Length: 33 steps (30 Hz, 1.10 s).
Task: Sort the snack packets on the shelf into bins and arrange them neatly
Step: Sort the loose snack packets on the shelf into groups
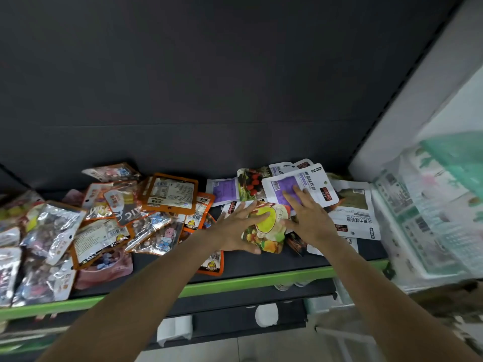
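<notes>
Two bare forearms reach up from the bottom of the frame over the shelf's green front edge (261, 279). The left hand (235, 228) lies with fingers spread and straight on a fruit-printed packet (269, 231) right of centre, holding nothing in its grip. The right hand (308, 218), just beside it, is likewise flat and open, its fingertips on a purple-and-white packet (295, 189). Beyond and around them, a loose heap of white packets (355, 218) overlaps at centre right, and a bigger jumble of orange and foil packets (104, 218) sprawls at centre left, well apart. No bin shows clearly; something pale green at the right edge is too blurred to name. Judging by this, sorting has barely begun: nearly everything remains unsorted on the shelf.
</notes>
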Each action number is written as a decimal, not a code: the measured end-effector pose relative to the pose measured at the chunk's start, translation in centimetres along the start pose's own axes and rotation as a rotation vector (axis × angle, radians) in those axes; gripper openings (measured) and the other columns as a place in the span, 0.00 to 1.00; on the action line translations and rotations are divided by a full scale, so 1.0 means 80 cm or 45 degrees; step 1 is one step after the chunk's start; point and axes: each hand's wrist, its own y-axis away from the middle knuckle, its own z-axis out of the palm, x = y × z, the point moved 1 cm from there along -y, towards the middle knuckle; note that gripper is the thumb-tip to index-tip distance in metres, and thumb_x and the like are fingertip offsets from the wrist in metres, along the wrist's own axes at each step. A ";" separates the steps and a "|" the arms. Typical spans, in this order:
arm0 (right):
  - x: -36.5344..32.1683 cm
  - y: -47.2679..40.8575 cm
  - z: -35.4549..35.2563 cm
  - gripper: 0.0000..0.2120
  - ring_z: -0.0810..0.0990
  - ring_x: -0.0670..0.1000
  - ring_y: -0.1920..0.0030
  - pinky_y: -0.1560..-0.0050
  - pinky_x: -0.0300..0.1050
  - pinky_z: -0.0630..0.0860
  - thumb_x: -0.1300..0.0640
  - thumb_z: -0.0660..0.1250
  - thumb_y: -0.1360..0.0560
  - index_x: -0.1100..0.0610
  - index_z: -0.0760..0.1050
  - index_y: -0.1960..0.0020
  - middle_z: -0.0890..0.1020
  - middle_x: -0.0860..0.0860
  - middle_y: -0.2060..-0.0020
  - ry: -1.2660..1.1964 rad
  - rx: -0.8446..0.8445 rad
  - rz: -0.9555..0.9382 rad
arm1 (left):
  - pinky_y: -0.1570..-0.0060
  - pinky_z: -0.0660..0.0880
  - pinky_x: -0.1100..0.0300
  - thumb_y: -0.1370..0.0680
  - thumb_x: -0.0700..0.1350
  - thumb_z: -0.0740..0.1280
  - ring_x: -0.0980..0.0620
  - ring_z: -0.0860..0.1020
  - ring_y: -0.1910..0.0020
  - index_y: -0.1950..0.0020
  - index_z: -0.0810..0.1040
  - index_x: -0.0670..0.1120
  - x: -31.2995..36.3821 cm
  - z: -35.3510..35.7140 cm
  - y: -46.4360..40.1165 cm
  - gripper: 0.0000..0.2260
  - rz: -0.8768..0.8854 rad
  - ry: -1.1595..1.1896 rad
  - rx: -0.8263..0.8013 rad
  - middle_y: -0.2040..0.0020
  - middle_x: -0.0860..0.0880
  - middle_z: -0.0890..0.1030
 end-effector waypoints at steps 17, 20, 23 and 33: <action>-0.140 -0.025 0.020 0.34 0.49 0.54 0.23 0.24 0.52 0.46 0.47 0.64 0.24 0.49 0.52 0.23 0.52 0.52 0.23 0.175 0.109 -0.213 | 0.27 0.40 0.50 0.24 0.59 0.64 0.46 0.41 0.23 0.22 0.46 0.53 -0.106 -0.040 0.096 0.38 -0.593 -0.389 0.574 0.22 0.48 0.44; -0.151 -0.041 0.039 0.41 0.40 0.54 0.23 0.25 0.56 0.39 0.37 0.63 0.27 0.47 0.45 0.23 0.44 0.51 0.23 0.341 -0.092 -0.152 | 0.26 0.39 0.49 0.26 0.66 0.61 0.47 0.39 0.24 0.23 0.40 0.56 -0.143 -0.051 0.106 0.41 -0.636 -0.404 0.496 0.22 0.50 0.41; -0.141 -0.045 0.039 0.42 0.43 0.54 0.23 0.26 0.55 0.41 0.39 0.64 0.27 0.48 0.45 0.23 0.45 0.49 0.23 0.418 -0.096 -0.071 | 0.25 0.41 0.51 0.27 0.69 0.58 0.49 0.43 0.23 0.23 0.44 0.58 -0.159 -0.058 0.118 0.39 -0.597 -0.479 0.488 0.22 0.53 0.46; -0.231 -0.050 0.030 0.33 0.57 0.54 0.25 0.26 0.49 0.59 0.55 0.66 0.24 0.52 0.54 0.24 0.57 0.53 0.25 0.047 0.089 -0.202 | 0.35 0.67 0.51 0.22 0.52 0.61 0.45 0.73 0.37 0.36 0.74 0.49 -0.152 -0.074 0.167 0.16 -0.685 -0.446 0.666 0.38 0.47 0.77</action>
